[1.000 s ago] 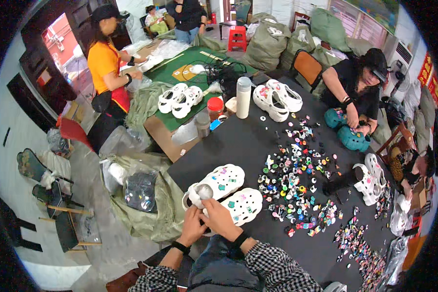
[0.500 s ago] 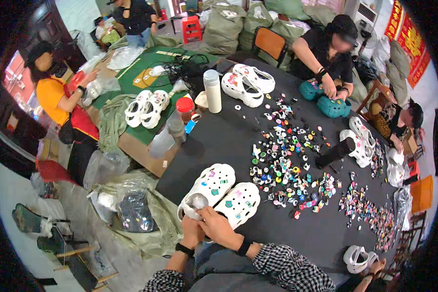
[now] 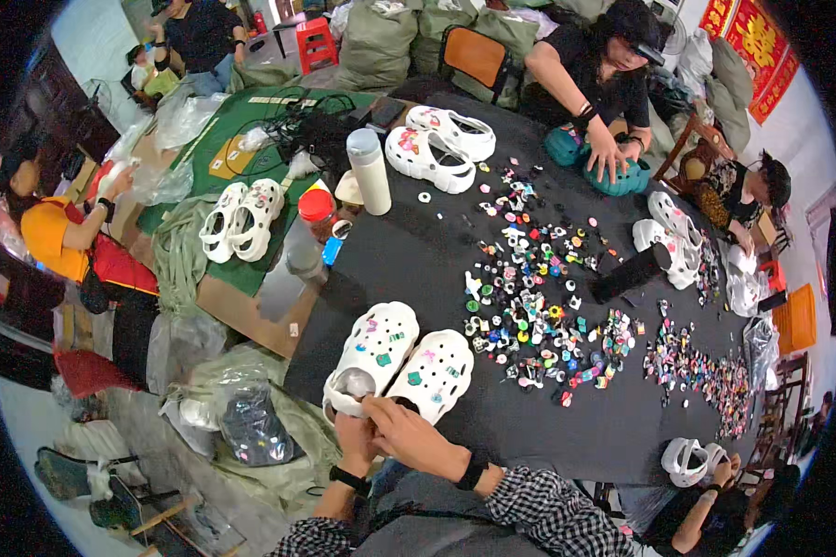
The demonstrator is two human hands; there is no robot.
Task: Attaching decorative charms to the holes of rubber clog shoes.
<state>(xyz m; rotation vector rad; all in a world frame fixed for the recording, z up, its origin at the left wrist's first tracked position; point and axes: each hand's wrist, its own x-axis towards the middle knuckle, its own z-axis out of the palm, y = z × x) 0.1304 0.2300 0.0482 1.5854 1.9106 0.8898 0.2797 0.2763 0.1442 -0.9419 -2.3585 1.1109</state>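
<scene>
- We have a left white clog (image 3: 373, 345) and a right white clog (image 3: 434, 376) just beside each other near our edge of the black bench (image 3: 529, 436), toes pointing away from us; small coloured charms dot both perforated uppers.
- Our left hand (image 3: 354, 441) comes up at the heel end of the left white clog, against its heel strap (image 3: 342, 405); its fingertips are hidden, so we cannot tell whether it grips.
- Our right hand (image 3: 411, 436) lies just beside it, narrow, with fingers drawn together on the strap's right end; it seems to pinch the band.
- A pale filling (image 3: 354, 380) sits in that clog's opening; it looks crumpled and light, though we cannot tell its material.
- We judge the clog light, its moulded foam springy rather than stiff, its strap bendier still; the smooth shell may skid on the bench, and the charms look the likeliest part to work loose.
- We would take hold at the sidewalls or heel rim, clear of the charms; the strap probably swings, so it makes a poor lifting handle.
- Beyond the pair we see loose charms (image 3: 548, 269) strewn widely; a cream tumbler (image 3: 372, 176) stands farther off.
</scene>
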